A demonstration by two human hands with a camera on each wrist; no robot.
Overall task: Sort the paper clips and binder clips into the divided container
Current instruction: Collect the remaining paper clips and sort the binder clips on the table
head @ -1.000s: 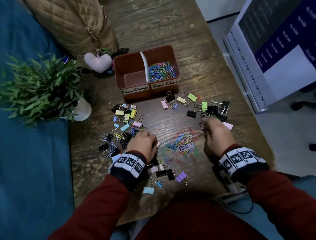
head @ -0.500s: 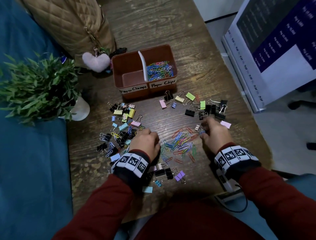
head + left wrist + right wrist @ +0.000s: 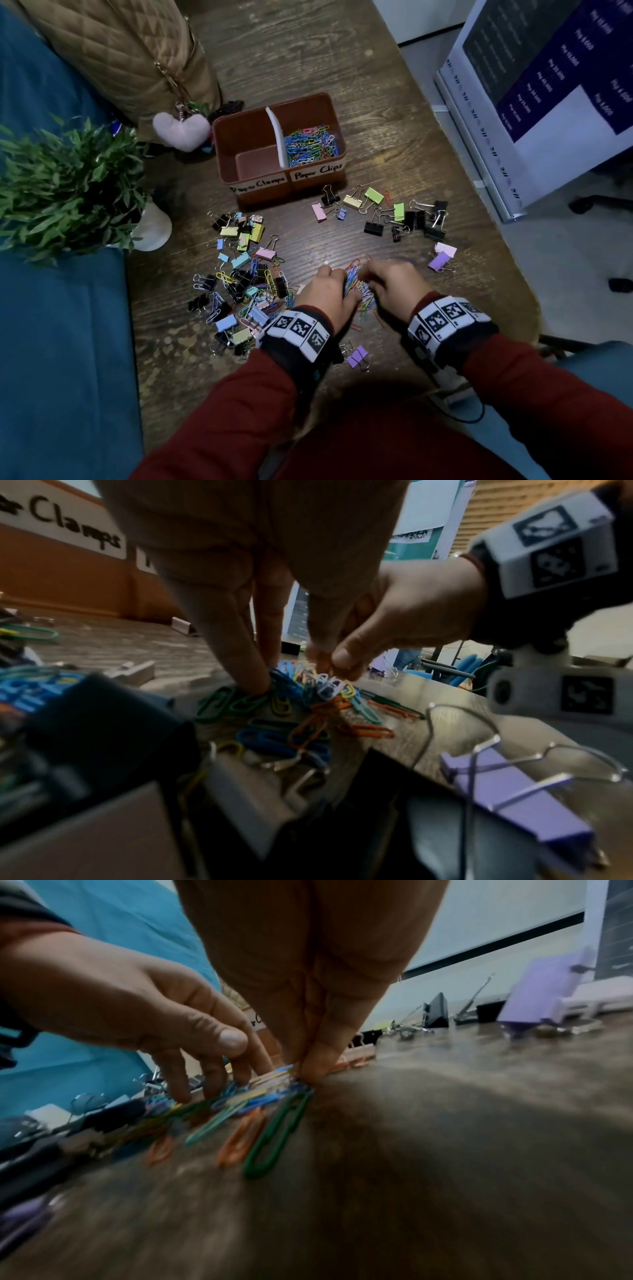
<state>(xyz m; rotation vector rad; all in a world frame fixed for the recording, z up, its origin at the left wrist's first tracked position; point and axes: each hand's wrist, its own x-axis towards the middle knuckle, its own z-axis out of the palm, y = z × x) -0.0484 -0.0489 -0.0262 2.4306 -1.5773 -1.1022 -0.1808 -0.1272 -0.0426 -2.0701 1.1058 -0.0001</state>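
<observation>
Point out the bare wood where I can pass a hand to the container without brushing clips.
Free: the lane from the paper clip heap up to the container, bordered by the mixed pile on the left and the binder clip cluster on the right; also the table right of the container and beyond it. Crowded: both groups and the heap itself.

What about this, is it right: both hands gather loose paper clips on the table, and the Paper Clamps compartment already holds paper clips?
Partly wrong: the head view shows the stored paper clips in the Paper Clips compartment, not Paper Clamps. The left hand and right hand do gather loose paper clips on the table.
</observation>
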